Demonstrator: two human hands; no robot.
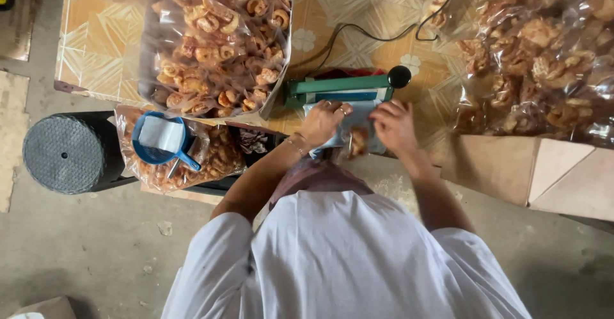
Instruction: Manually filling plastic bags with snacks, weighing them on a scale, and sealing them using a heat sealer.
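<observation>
The person's left hand (323, 122) and right hand (394, 126) both rest on a small clear bag of fried snacks (354, 135), which lies in front of a green heat sealer (339, 88) with a black knob at its right end. The fingers of the left hand, two of them with rings, curl down onto the bag's left edge; the fingers of the right hand press on its right edge, closed onto the plastic. The bag's upper end lies right at the sealer's bar, though whether it sits under the bar cannot be told. The sealer stands on a yellow patterned mat (96, 44), and a black cable (364, 32) runs away from it.

To the left, a large clear sack of ring-shaped snacks (217, 44) lies open-sided. Just below it, another bag of snacks (192, 159) holds a blue scoop (160, 140). Beside that stands a black round stool (64, 154). To the right is a further big sack of snacks (543, 50), above a brown cardboard box (537, 172).
</observation>
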